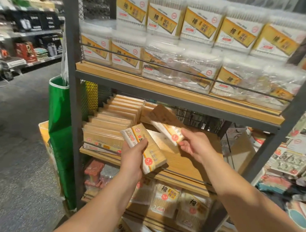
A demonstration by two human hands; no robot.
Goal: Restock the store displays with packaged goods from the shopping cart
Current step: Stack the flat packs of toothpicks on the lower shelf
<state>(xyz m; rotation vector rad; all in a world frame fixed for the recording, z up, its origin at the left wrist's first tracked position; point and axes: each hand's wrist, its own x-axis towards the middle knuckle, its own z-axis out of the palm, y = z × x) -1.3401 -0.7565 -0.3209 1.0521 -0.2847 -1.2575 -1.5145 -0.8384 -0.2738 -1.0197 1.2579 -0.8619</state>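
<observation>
My left hand (133,156) grips a stack of flat toothpick packs (150,149), tan with white ends, in front of the middle shelf (186,164). My right hand (195,145) pinches one more toothpick pack (167,129) by its near end and holds it tilted over the bare wooden part of that shelf. To the left on the same shelf stands a row of the same packs (110,123), leaning back in layers. No shopping cart is in view.
The top shelf (151,82) carries clear cotton-swab boxes (200,21) behind a wire rail. Bagged swabs (166,199) fill the lower shelf. A green bag (61,125) hangs off the rack's left post. An aisle floor (11,139) runs left; printed goods (298,154) crowd the right.
</observation>
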